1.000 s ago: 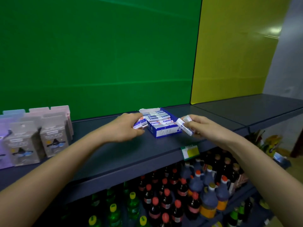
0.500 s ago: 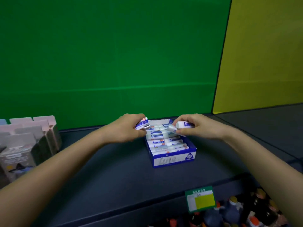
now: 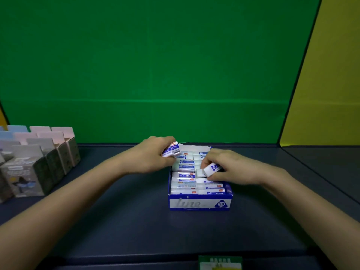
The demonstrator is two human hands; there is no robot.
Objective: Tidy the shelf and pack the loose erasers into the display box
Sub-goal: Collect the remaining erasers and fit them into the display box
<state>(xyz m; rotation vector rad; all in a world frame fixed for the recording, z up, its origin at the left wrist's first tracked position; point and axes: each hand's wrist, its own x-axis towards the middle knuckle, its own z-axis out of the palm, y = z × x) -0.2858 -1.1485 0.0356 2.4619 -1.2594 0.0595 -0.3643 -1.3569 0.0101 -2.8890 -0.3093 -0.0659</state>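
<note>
Blue-and-white display box (image 3: 200, 204) sitting on shelf (image 3: 120, 227) | my left hand (image 3: 153, 155) is gripping two erasers (image 3: 171, 149) | my right hand (image 3: 231, 168) is pinching one eraser (image 3: 209, 170) over the box.

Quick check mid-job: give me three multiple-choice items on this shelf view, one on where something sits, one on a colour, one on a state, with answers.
1. Where do the grey cartons stand relative to the box?
A. To its left
B. To its right
C. Inside it

2. What colour is the panel straight behind the box?
A. Yellow
B. Green
C. White

3. What is the right hand doing?
A. Resting flat on the shelf
B. Holding an eraser over the box
C. Holding a bottle

Answers:
1. A: the cartons stand at the shelf's left end, the box in the middle.
2. B: green fills the wall behind the box; yellow starts only at the far right.
3. B: its fingers pinch a white and blue eraser above the packed rows, while the left hand holds other erasers at the box's far left corner.
</note>
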